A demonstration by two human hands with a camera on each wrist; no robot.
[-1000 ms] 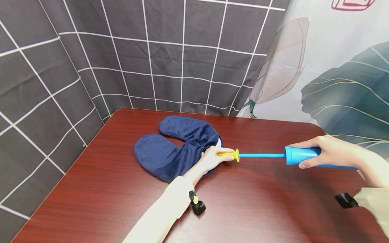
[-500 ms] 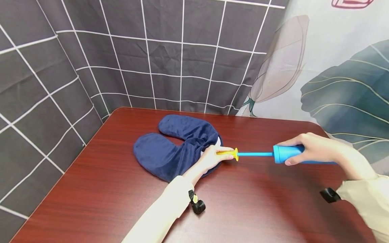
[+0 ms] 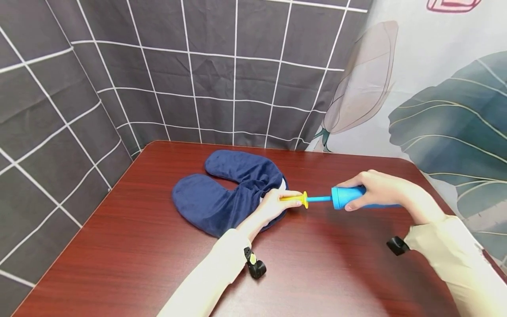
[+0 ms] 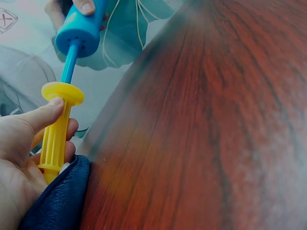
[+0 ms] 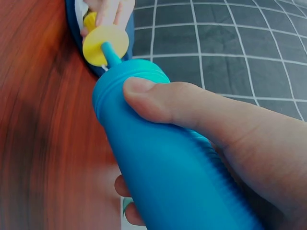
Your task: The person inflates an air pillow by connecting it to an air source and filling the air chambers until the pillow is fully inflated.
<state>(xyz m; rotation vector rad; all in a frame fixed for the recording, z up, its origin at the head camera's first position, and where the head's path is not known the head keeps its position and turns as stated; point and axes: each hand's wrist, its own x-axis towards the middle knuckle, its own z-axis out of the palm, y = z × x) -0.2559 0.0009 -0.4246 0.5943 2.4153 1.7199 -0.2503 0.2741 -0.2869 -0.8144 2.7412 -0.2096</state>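
My left hand grips the yellow handle of a hand pump at the edge of a navy U-shaped neck pillow. A zipper opening in the pillow cover lies right by the handle's end, with a bit of white showing in the head view. My right hand is wrapped round the pump's blue barrel, thumb along its top near the collar. A short length of thin blue rod shows between barrel and yellow flange. The pillow looks flat and wrinkled near the left hand.
Both hands work over a reddish-brown wooden table. Behind it and to the left hangs a dark grid-patterned curtain; a pale leaf-print cloth hangs at the right. Black camera mounts sit at the wrists.
My right hand has moved left with the blue barrel, so the rod showing between barrel and yellow handle is much shorter. The left hand and the pillow have stayed in place.
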